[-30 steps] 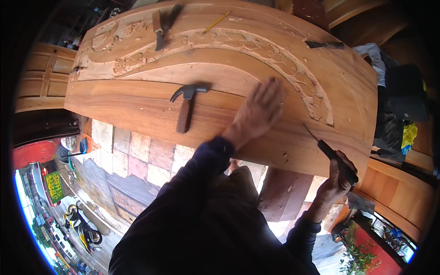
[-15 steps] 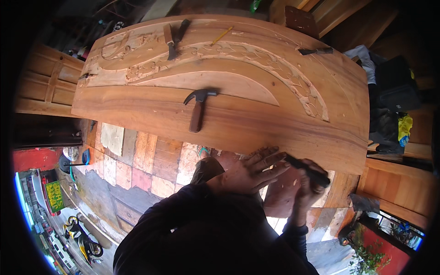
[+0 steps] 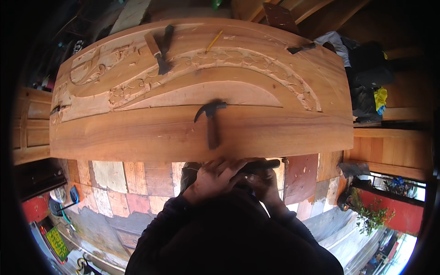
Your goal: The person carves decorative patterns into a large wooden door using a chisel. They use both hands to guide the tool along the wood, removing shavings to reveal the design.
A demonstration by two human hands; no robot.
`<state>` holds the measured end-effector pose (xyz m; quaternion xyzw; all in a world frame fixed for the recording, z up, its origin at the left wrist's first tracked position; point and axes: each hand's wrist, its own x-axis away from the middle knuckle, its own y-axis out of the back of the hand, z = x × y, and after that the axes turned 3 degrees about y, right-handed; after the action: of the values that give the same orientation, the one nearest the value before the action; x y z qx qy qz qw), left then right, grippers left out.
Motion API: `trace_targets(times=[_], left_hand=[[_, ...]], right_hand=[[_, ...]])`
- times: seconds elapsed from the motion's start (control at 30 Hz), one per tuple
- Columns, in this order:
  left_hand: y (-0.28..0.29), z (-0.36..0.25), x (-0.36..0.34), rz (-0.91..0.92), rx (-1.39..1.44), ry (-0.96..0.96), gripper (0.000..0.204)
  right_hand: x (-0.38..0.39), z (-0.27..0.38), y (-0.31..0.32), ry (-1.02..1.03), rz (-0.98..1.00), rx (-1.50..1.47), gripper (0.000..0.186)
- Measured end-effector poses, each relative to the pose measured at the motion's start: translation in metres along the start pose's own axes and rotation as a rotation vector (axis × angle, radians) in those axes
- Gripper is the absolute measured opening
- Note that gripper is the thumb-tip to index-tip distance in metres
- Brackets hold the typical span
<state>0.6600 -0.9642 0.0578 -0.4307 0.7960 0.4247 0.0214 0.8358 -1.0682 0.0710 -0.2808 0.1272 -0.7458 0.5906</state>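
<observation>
My right hand is closed around a dark-handled tool, close to my body just off the near edge of the wooden panel. Its working end is hidden, so I cannot tell its kind. Beside it, my left hand has its fingers bent and together at the tool's other end; what they hold, if anything, is hidden. A claw hammer lies on the panel in front of my hands. Beyond it, the panel bears a carved, curving leafy band.
Toward the back left of the panel lie a wide-bladed chisel and another dark-handled tool. A yellow pencil rests nearby, and a dark blade lies far right. Dark bags crowd the right side.
My hands have drawn left and closer to my body, bringing the dark-handled tool along. My left fingers, spread before, are now bent together. The view has shifted.
</observation>
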Motion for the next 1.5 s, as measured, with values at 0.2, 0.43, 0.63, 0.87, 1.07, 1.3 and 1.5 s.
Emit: trace_targets(times=[0.2, 0.43, 0.63, 0.87, 1.07, 1.3, 1.5], left_hand=[[0.028, 0.044, 0.002, -0.101, 0.057, -0.035, 0.049], [0.039, 0.083, -0.001, -0.105, 0.224, -0.06, 0.061], [0.038, 0.107, -0.023, -0.036, 1.106, 0.457, 0.092], [0.025, 0.107, -0.099, 0.164, 1.291, 0.561, 0.094], [-0.001, 0.115, -0.114, 0.273, 1.26, 0.668, 0.085], [-0.019, 0.116, -0.128, 0.365, 1.315, 0.75, 0.072], [-0.025, 0.115, -0.146, 0.385, 1.09, 0.561, 0.066]], right_hand=[[-0.031, -0.017, -0.059, 0.07, -0.058, 0.088, 0.034], [-0.071, 0.007, -0.089, 0.482, -0.024, 0.38, 0.038], [-0.134, 0.04, -0.062, 0.696, 0.231, 1.212, 0.044], [-0.189, 0.02, -0.016, 0.859, 0.267, 1.421, 0.052], [-0.212, 0.016, 0.01, 0.856, 0.267, 1.32, 0.05], [-0.212, 0.023, 0.018, 0.809, 0.158, 1.378, 0.052], [-0.219, 0.012, 0.026, 0.942, 0.083, 1.352, 0.057]])
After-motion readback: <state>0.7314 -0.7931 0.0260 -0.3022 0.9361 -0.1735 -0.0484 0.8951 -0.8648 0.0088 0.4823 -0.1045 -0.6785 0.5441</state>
